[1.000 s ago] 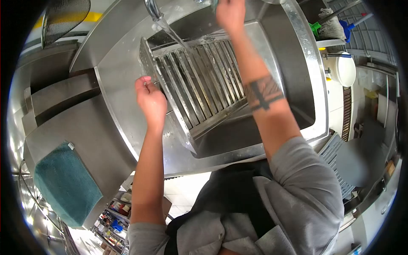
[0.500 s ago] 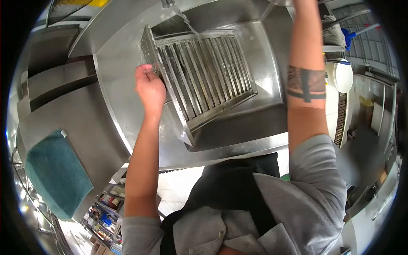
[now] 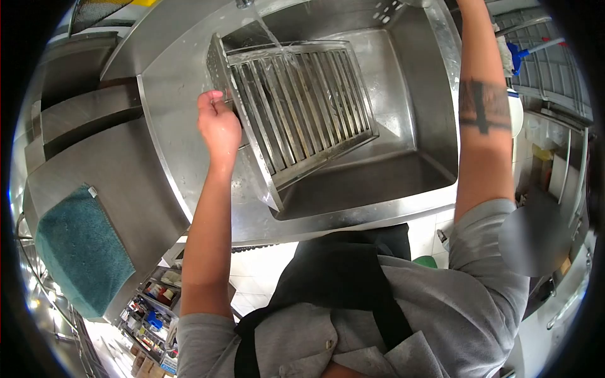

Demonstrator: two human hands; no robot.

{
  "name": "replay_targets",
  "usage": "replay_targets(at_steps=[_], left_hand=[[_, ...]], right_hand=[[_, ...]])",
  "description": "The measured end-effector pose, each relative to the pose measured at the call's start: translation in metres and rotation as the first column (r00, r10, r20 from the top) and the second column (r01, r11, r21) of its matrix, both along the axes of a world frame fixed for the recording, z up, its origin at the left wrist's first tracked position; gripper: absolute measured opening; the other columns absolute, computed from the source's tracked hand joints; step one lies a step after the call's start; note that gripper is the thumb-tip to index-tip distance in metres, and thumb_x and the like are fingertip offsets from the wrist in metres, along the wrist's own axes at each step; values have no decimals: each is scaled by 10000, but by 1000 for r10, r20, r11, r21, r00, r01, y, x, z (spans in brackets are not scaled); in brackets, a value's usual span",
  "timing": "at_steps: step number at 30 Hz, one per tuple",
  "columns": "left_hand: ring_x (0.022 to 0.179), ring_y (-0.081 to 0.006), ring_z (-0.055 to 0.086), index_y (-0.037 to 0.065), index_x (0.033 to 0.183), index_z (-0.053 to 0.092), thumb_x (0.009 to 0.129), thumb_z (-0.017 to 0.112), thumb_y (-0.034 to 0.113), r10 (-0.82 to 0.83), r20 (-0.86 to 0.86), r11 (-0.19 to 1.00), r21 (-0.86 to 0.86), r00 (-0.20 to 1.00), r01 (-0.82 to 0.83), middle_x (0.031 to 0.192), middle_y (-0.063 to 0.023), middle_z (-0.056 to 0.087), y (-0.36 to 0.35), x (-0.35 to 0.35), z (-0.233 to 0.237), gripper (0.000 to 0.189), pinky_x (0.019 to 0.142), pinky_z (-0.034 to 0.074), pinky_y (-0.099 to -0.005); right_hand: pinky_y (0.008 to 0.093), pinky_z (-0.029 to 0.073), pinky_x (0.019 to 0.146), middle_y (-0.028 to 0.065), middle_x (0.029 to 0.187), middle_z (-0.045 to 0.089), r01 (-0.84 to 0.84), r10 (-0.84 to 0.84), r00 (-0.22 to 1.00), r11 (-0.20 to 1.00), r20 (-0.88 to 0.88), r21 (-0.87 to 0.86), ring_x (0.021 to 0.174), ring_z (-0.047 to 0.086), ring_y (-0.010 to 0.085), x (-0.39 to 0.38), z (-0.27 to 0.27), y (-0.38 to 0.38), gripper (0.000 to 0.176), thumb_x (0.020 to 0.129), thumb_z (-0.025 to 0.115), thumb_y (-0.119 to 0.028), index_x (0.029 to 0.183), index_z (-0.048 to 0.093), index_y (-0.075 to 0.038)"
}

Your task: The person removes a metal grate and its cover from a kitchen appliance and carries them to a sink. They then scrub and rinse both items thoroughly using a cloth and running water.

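A metal hood baffle filter (image 3: 309, 104) leans at a slant in the steel sink (image 3: 435, 113), its slats facing up. My left hand (image 3: 219, 123) is closed around the wire handle on the filter's left side. From the faucet (image 3: 244, 3) at the top, a stream of water (image 3: 268, 28) falls onto the filter's upper edge. My right arm reaches past the top right edge, so that hand is out of sight.
A teal towel (image 3: 85, 252) lies on the steel counter (image 3: 120, 170) at left. Shelves of small items (image 3: 151, 315) stand below it. To the right are a white bucket (image 3: 515, 116) and a blue-headed tool (image 3: 518, 58).
My right arm has swung to the right, away from the sink. The left hand keeps its hold on the filter, which sits nearly as before while the view shifts slightly.
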State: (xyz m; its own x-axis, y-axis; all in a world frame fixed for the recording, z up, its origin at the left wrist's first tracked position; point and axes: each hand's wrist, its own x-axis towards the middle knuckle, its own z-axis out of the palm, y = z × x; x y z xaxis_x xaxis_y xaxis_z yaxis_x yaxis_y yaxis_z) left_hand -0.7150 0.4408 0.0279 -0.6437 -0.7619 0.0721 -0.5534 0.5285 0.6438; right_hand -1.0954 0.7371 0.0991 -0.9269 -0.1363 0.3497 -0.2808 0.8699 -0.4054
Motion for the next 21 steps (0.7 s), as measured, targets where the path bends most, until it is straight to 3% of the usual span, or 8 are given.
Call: replay_targets(at_steps=[3, 4, 7, 9, 10, 13, 17, 21], left_hand=[[723, -283, 646, 25, 1079, 595, 1022, 501, 96, 5, 16, 1000, 1, 1000, -5, 888, -194, 719, 4, -1, 6, 131, 725, 516, -408], [723, -283, 646, 25, 1079, 595, 1022, 501, 96, 7, 19, 1000, 1, 1000, -7, 888, -194, 719, 2, 0, 4, 131, 725, 516, -408], [714, -271, 632, 25, 1081, 596, 1031, 497, 108, -14, 0, 1000, -20, 1000, 14, 845, -185, 698, 0, 2, 0, 139, 720, 511, -407], [691, -241, 604, 26, 1081, 598, 1034, 494, 114, 1, 14, 999, 34, 1000, -1, 807, -168, 670, 2, 0, 3, 145, 694, 497, -393], [691, -241, 604, 26, 1081, 598, 1034, 494, 114, -6, 25, 1000, 30, 1000, 6, 807, -168, 670, 2, 1, 0, 145, 694, 497, -393], [672, -211, 577, 23, 1074, 599, 1040, 486, 113, -10, 43, 999, -44, 999, 12, 797, -148, 656, -4, 3, -6, 148, 669, 482, -374], [681, -199, 576, 6, 1070, 601, 1038, 484, 100, -3, 67, 1000, 29, 998, 1, 834, -151, 668, -1, 0, -4, 153, 672, 479, -362], [705, -201, 580, -7, 1064, 606, 1034, 484, 90, -67, 16, 996, -61, 998, 68, 868, -150, 675, -2, 1, -1, 159, 688, 485, -362]], right_hand=[[451, 529, 947, 248, 1182, 703, -264, 277, 961, 882, -24, -390, 1104, 658, 447, 93, -6, -14, 315, 909, 625, -164, 1200, 680, -58], [395, 549, 813, 197, 997, 728, -263, 364, 902, 889, 232, -374, 891, 708, 277, 125, -42, -19, 298, 951, 685, -244, 1143, 697, -17], [465, 542, 982, 169, 1218, 694, -489, 640, 758, 685, 125, -541, 1100, 664, 374, 267, -151, -61, 347, 916, 667, -138, 1262, 685, -111], [462, 512, 1057, 189, 1339, 636, -582, 803, 524, 581, 284, -569, 1220, 614, 400, 352, -199, -68, 447, 884, 686, -75, 1324, 670, -149], [483, 475, 1109, 221, 1482, 526, -620, 841, 522, 487, 139, -616, 1329, 547, 409, 379, -210, -78, 523, 882, 661, -34, 1388, 629, -165], [546, 319, 1217, 221, 1572, 427, -638, 781, 620, 561, 80, -527, 1444, 421, 418, 357, -233, -119, 616, 864, 634, -9, 1457, 561, -158], [550, 293, 1223, 229, 1551, 446, -471, 579, 815, 695, 34, -543, 1447, 407, 424, 282, -226, -207, 548, 919, 549, -50, 1466, 521, -82], [569, 260, 1224, 281, 1481, 483, -534, 732, 653, 627, 194, -568, 1438, 377, 484, 321, -225, -176, 429, 946, 567, -93, 1366, 553, -5]])
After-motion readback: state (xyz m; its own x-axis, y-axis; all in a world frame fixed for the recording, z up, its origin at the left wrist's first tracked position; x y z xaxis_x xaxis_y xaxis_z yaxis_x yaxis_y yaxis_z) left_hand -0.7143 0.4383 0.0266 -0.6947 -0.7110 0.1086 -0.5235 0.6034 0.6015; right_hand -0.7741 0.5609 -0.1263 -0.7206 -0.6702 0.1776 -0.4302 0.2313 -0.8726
